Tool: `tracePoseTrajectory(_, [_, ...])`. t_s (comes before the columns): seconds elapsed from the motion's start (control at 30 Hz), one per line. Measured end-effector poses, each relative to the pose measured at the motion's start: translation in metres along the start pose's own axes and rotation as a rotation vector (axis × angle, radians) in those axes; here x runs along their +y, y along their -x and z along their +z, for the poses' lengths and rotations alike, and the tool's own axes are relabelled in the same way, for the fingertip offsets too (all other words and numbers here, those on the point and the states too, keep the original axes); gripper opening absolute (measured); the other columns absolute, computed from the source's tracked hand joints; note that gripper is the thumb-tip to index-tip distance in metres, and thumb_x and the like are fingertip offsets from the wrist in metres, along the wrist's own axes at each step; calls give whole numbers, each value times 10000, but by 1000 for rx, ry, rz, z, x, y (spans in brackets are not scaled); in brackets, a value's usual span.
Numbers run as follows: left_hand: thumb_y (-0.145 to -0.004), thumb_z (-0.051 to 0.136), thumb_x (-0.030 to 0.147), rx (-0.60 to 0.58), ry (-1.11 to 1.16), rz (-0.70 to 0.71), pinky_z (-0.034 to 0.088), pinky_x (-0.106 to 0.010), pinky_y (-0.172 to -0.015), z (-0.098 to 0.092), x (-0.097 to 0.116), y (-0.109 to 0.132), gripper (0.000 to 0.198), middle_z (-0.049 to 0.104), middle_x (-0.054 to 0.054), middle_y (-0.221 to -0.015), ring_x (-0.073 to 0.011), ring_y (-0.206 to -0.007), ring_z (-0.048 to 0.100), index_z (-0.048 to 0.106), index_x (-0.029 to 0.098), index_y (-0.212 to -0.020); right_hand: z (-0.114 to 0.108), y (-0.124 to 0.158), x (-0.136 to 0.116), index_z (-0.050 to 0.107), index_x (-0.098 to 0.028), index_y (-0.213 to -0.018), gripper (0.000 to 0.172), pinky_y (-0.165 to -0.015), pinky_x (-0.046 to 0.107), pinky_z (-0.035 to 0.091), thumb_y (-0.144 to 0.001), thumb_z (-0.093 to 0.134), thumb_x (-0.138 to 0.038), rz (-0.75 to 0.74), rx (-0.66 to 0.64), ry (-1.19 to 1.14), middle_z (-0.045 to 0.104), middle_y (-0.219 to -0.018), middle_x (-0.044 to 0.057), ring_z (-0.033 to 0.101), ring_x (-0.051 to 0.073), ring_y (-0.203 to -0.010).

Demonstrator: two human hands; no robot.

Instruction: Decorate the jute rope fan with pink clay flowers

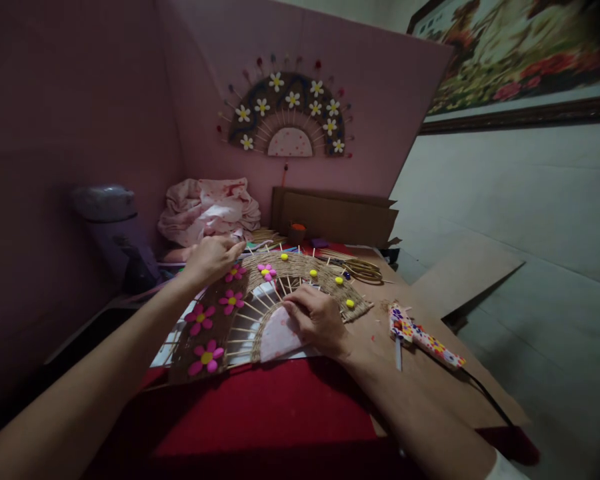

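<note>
A half-round craft fan (254, 270) of thin wooden sticks and wound jute twine lies in front of me. Pink flowers with yellow centres are on its left part, and bare yellow dots run along the right part. At its upper left edge is my left hand (215, 259), fingers bent together; what they may hold is hidden. My right hand (323, 321) rests over the fan's middle, fingers pinched at the inner sticks just above the pale spotted half-circle (277, 337). Its palm hides part of the sticks and twine.
Right of the fan lies a flower-patterned glue gun (425, 339) with a cord. Gold-handled scissors (363, 270) lie behind. Red cloth (260, 413) covers the front. Pink cloth (213, 210) and cardboard (335, 217) stand at the back, below a finished fan (293, 101) on the pink panel.
</note>
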State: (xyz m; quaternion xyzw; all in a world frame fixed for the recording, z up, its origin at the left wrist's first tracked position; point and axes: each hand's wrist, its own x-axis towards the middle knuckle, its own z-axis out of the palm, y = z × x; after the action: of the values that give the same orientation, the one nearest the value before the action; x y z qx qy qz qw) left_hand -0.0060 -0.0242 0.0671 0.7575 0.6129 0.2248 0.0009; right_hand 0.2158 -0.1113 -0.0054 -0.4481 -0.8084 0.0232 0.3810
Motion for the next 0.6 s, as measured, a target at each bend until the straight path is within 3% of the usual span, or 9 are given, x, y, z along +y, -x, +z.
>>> tracePoseTrajectory(0.07, [-828,345,576,-132,113,-32,316,-272,-534,2,-7,-9,590,624,-68,-595,-179,-586,534,725,138,-725,0,-2,2,666,-193,-997,254,-694,252,421,-910,467,-323,-21,41,74,594,-879,54,551,148,-789])
tracePoseTrajectory(0.13, [-795,383,613,-178,203,-24,317,-254,-516,3,-11,-15,598,617,-49,-574,-158,-555,515,734,132,-744,0,-5,4,621,-210,-1143,338,-723,272,414,-924,424,-377,-52,56,175,562,-917,70,522,172,-840])
tracePoseTrajectory(0.37, [-698,525,629,-251,196,-29,293,-245,-477,-3,-6,-22,526,571,-20,-501,-132,-494,468,751,154,-715,7,-11,7,422,-277,-1365,566,-767,331,390,-882,350,-563,-130,-48,349,498,-954,81,436,218,-887])
tracePoseTrajectory(0.43, [-680,570,600,-222,138,-17,296,-251,-481,-8,-4,-23,462,601,-38,-528,-149,-523,506,746,172,-677,9,-11,7,401,-281,-1377,591,-756,331,389,-874,332,-582,-123,-64,361,496,-960,83,428,221,-883])
tracePoseTrajectory(0.6, [-575,709,442,63,94,-95,332,-253,-519,-23,-3,-29,285,707,-54,-770,-215,-722,601,755,250,-782,12,-14,9,403,-274,-1376,625,-769,335,386,-868,263,-610,-148,-75,355,494,-957,84,418,220,-882])
